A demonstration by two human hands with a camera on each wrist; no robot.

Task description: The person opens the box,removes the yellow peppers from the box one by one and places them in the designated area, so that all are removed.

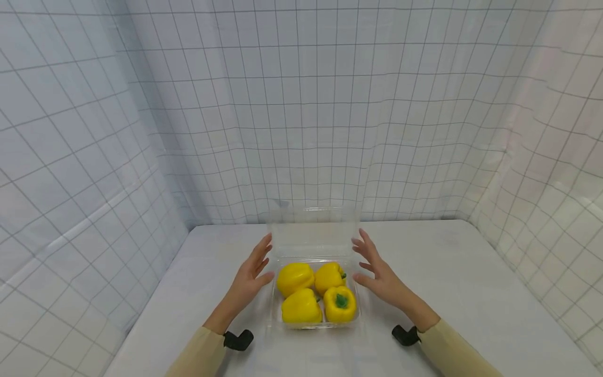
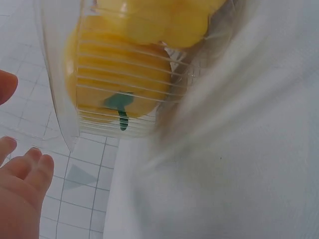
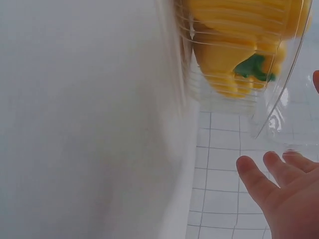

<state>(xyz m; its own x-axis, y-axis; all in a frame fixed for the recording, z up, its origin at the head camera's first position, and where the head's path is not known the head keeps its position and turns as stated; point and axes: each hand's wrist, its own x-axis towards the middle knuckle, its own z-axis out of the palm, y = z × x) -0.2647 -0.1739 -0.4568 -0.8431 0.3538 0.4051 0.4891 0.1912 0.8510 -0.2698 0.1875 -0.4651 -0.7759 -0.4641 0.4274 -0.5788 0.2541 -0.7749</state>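
A clear plastic container (image 1: 314, 325) with its lid (image 1: 313, 233) raised at the back holds several yellow bell peppers (image 1: 301, 306) with green stems. The left hand (image 1: 247, 277) is at the container's left side, fingers extended and spread, near the lid's edge. On the opposite side the right hand (image 1: 382, 277) mirrors it, fingers also spread. In the left wrist view, the left hand (image 2: 22, 191) shows beside the ribbed container wall with a pepper (image 2: 117, 74) behind it. The right wrist view shows the right hand (image 3: 284, 189) below the container's edge. Neither hand holds anything.
A white table (image 1: 447, 272) carries the container near its middle. White grid-patterned curtains (image 1: 301, 104) stand behind the table and along both sides. Black straps with small mounts (image 1: 238, 340) sit on both wrists over beige sleeves.
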